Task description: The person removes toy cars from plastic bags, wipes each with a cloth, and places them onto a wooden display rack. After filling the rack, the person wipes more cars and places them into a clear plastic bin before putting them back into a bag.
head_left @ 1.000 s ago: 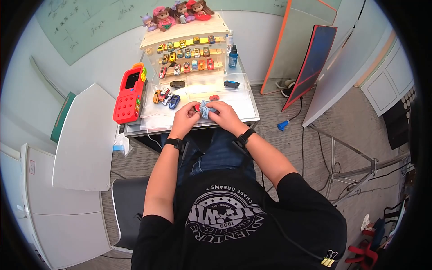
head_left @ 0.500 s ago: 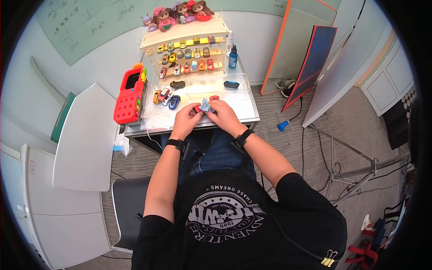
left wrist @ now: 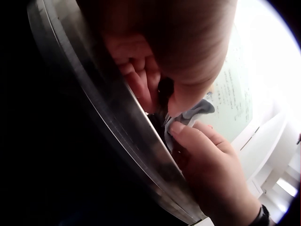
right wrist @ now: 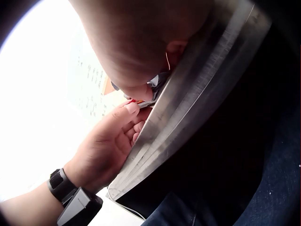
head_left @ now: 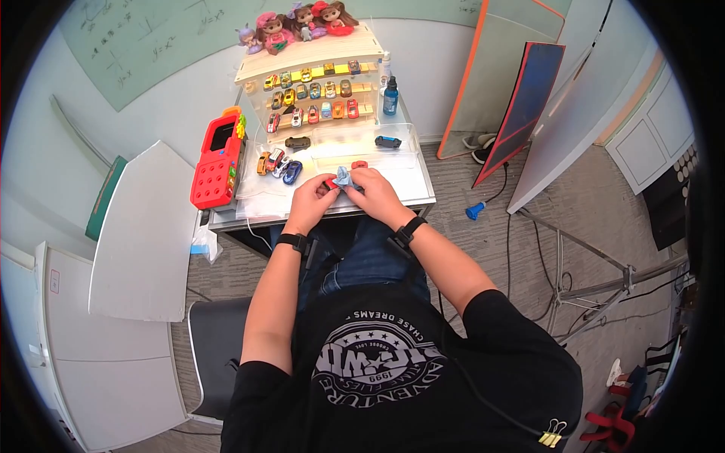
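Note:
In the head view my left hand (head_left: 311,204) grips a small red toy car (head_left: 330,183) over the front of the white table (head_left: 264,200). My right hand (head_left: 377,196) pinches a crumpled light-blue cloth (head_left: 343,178) against the car's right end. Seen from the left wrist, the cloth (left wrist: 200,109) bunches between the right thumb and the car, whose dark wheel (left wrist: 165,87) shows beside the left thumb. Only a red sliver of the car (right wrist: 135,100) shows in the right wrist view, by the left thumb tip; fingers hide the rest.
Another red car (head_left: 359,164) lies just beyond the right hand. Several toy cars, including a blue one (head_left: 292,171), cluster left of the hands. Behind stands a wooden rack (head_left: 310,64) of cars with dolls on top, a blue bottle (head_left: 390,97) beside it. A red toy case (head_left: 217,162) stands left.
The cloth has shifted slightly left and bunched upward over the car. My right hand has moved a little left with it; the left hand keeps its hold on the red car.

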Available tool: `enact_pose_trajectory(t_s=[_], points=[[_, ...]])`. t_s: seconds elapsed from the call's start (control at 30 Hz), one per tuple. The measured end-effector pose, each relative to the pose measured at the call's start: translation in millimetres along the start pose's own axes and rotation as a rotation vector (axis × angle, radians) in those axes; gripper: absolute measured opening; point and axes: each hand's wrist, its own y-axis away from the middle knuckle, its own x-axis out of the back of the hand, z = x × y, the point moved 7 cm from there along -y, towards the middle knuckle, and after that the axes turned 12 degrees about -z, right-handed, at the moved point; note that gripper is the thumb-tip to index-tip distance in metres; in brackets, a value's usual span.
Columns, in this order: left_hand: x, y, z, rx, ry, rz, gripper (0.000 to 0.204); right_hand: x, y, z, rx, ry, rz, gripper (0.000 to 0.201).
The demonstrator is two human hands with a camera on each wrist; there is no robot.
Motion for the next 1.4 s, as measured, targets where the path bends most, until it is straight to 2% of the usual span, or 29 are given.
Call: enact_pose_trajectory(t_s=[0.1, 0.33, 0.4, 0.8, 0.93, 1.1, 1.23, 1.33, 1.4], points=[[-0.6, 0.2, 3.1, 0.000, -0.007, -0.042, 0.036, -1.0, 1.1, -4.4, 0.044, 0.065, 0.040, 0.021], [-1.1, 1.1, 2.1, 0.014, 0.027, -0.002, 0.033, -2.7, 3.1, 1.6, 0.050, 0.067, 0.061, 0.020], [-1.1, 1.0, 2.5, -0.008, 0.003, 0.009, 0.033, -2.0, 4.0, 8.9, -0.058, 0.006, 0.047, 0.020], [-0.2, 0.6, -0.2, 0.024, -0.022, 0.035, 0.035, 0.0, 3.6, 7.3, -0.075, 0.015, 0.048, 0.018], [1.8, 0.6, -2.4, 0.006, 0.002, 0.050, 0.036, -0.6, 2.3, 0.7, -0.017, 0.062, 0.005, 0.018], [-0.1, -0.3, -1.1, 0.004, 0.073, 0.006, 0.033, -0.1, 1.8, -9.6, 0.040, 0.130, 0.030, 0.031], [0.7, -0.2, -0.6, 0.018, 0.114, -0.007, 0.031, -1.5, 2.2, -8.7, 0.040, 0.143, 0.047, 0.025], [0.9, -0.7, -1.3, 0.001, 0.119, 0.018, 0.030, -4.2, 3.9, -2.5, 0.022, 0.158, 0.026, 0.023], [1.2, 1.0, 4.0, 0.051, 0.078, 0.019, 0.029, -2.2, 3.2, -3.7, -0.045, 0.150, -0.007, 0.025]])
